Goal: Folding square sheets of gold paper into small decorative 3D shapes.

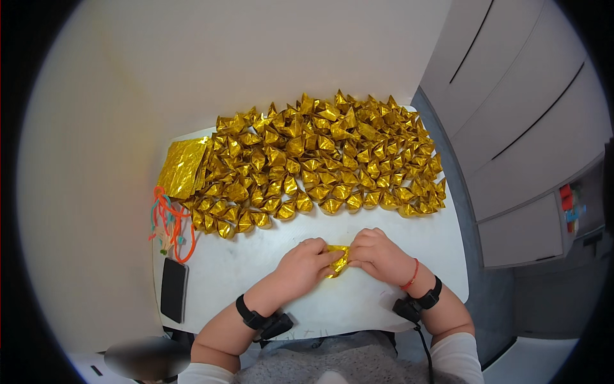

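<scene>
Near the front of the white table (256, 246), a partly folded sheet of gold foil paper (338, 263) is pinched between both hands. My left hand (302, 265) grips its left side, fingers laid across it. My right hand (380, 257) is closed on the right edge, fingertips bunched together. The fingers hide much of the fold. Beyond the hands, many folded gold foil ingots (311, 176) with pointed ends stand in crowded rows across the far part of the table. A stack of flat gold foil sheets (183, 169) lies at the far left, against the ingots.
Tangled orange and teal cords (167, 214) hang by the table's left edge. Below them lies a black phone (173, 290). Walls border the table behind and at left; pale cabinets (518, 109) stand to the right. A cable (423, 345) runs down from my right wrist strap.
</scene>
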`<state>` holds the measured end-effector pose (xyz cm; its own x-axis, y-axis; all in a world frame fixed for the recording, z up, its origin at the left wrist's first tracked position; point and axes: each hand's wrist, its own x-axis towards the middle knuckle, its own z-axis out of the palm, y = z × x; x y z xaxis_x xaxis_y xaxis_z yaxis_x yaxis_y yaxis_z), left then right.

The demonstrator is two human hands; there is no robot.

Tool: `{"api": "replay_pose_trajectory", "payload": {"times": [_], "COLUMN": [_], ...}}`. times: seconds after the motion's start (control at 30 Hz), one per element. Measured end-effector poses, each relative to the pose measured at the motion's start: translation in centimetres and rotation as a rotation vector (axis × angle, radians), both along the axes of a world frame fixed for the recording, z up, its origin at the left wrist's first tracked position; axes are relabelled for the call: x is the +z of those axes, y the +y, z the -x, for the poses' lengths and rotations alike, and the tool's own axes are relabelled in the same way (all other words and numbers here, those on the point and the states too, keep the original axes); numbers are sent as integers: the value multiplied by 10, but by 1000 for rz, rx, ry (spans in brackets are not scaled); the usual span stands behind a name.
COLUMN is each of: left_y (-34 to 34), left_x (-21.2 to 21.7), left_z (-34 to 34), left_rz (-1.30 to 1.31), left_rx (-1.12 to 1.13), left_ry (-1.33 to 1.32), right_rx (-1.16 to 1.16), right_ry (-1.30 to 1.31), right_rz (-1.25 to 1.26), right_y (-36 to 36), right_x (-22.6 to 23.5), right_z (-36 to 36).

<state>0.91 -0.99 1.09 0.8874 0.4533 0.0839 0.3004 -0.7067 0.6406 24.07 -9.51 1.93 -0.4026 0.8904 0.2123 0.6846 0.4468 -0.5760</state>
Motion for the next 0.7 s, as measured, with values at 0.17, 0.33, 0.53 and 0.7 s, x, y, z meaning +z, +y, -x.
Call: {"api": "replay_pose_trajectory", "payload": {"times": [0.17,0.33,0.53,0.7], "left_y": [3,5,10,10], "left_x": [4,11,12,17], "left_z": [5,3,8,5], "left_rz": [51,72,152,214], "left_rx": [-45,-49,-27,-3], "left_ry": [-54,-61,-55,-20], "right_rx": [-140,-261,-279,-283], "right_ry": [98,163,130,136], "right_rz": [36,27,-49,-61], "right_y": [2,5,6,8], "right_x": [-5,-6,-12,-13], "right_z": [10,15,19,19]}}
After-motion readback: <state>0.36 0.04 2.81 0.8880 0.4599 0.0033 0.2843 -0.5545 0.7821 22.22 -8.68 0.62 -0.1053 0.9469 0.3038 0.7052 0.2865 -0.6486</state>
